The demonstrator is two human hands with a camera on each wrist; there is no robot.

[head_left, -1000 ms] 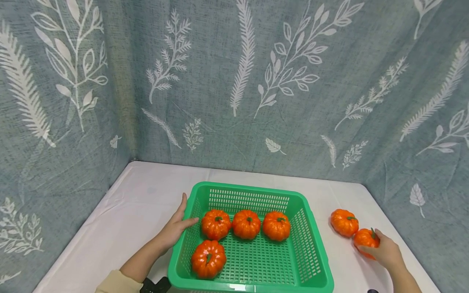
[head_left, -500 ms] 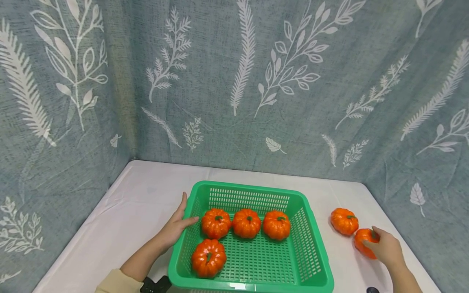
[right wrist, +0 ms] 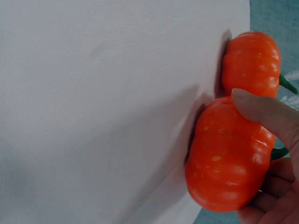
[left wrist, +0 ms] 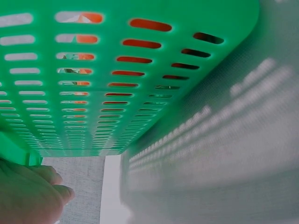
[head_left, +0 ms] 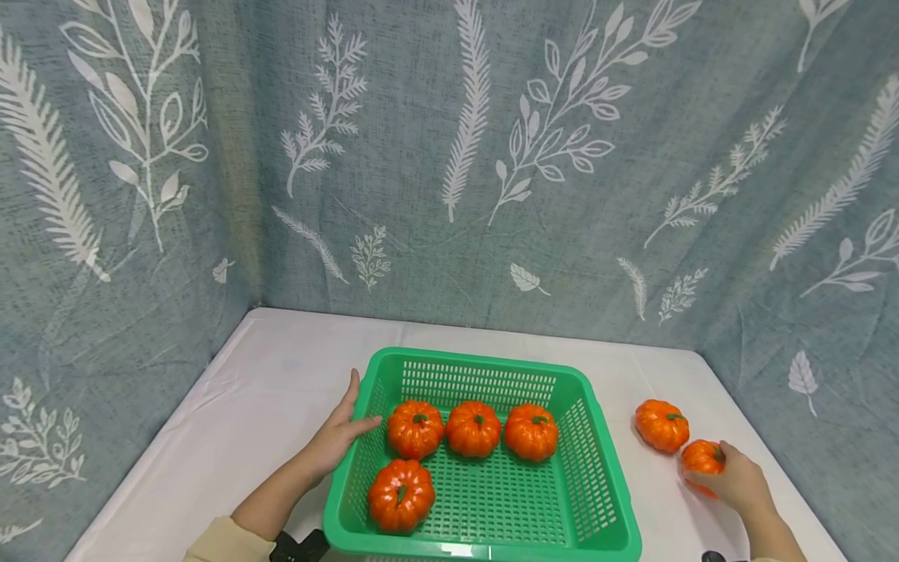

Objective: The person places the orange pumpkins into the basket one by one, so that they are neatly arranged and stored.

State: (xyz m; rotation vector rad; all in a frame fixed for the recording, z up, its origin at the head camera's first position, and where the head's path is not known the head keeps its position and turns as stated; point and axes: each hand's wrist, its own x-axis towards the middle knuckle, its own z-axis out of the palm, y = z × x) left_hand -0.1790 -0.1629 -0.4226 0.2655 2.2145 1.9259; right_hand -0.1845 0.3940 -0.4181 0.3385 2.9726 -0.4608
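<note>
My left hand (head_left: 333, 445) holds the left rim of a green plastic basket (head_left: 393, 544), its thumb over the edge and its fingers along the outside. In the left wrist view, part of that hand (left wrist: 28, 196) shows beside the slotted basket wall (left wrist: 100, 88). On the right, my right hand (head_left: 746, 480) grips a small orange pumpkin (head_left: 701, 459) on the table. The right wrist view shows the thumb (right wrist: 261, 109) over the top of this pumpkin (right wrist: 229, 158) and the fingers around its near side. A second pumpkin (head_left: 660, 426) sits right behind it.
Inside the basket, three pumpkins stand in a row at the back, among them the middle one (head_left: 474, 429), and another pumpkin (head_left: 401, 496) lies at the front left. A white cloth (head_left: 267, 375) covers the table. Patterned blue-green curtains (head_left: 421, 257) enclose its back and sides.
The fingers of my right hand have shifted slightly over the pumpkin, which stays in almost the same place. The left hand and the basket have not visibly moved.
</note>
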